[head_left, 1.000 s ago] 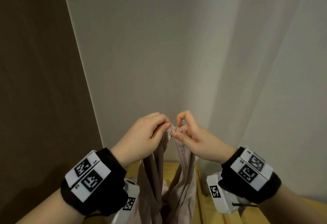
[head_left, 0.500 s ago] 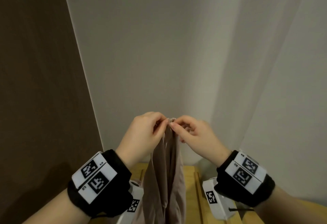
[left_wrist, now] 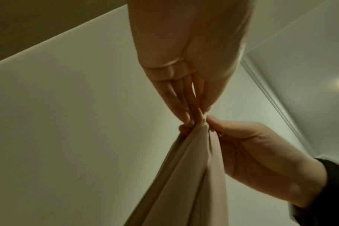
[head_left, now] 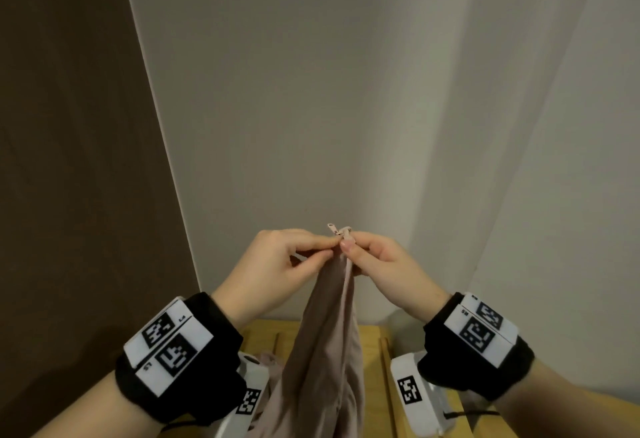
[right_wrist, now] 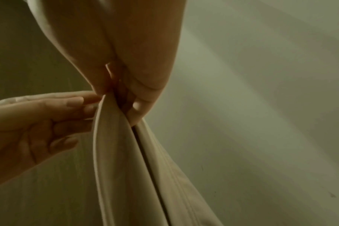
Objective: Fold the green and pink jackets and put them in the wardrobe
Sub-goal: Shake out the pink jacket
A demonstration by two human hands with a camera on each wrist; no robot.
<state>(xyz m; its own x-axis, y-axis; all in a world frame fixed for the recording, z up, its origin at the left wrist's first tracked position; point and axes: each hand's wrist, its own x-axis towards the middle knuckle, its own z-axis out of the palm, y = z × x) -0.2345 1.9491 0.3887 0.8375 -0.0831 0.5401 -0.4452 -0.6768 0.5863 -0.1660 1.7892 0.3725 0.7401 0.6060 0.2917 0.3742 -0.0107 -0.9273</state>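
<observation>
The pink jacket [head_left: 329, 340] hangs in the air in front of me, held up by its top end. My left hand [head_left: 277, 264] pinches that end from the left and my right hand [head_left: 381, 264] pinches it from the right, fingertips nearly touching. A small pink zip pull [head_left: 337, 231] sticks up between them. In the left wrist view my left hand [left_wrist: 186, 97] meets the fabric [left_wrist: 188, 175] from above. The right wrist view shows my right hand [right_wrist: 126, 73] pinching the jacket [right_wrist: 130, 168]. The green jacket is not in view.
A wooden slatted surface [head_left: 377, 361] lies below the hands, with more pink cloth [head_left: 268, 363] bunched on it. A brown panel [head_left: 69, 160] stands at the left, a pale wall [head_left: 294, 91] ahead and a light curtain [head_left: 519, 126] at the right.
The two hands have come together at the jacket's top end and the two hanging sides of the cloth have closed into one strip. The zip pull now shows above the fingers.
</observation>
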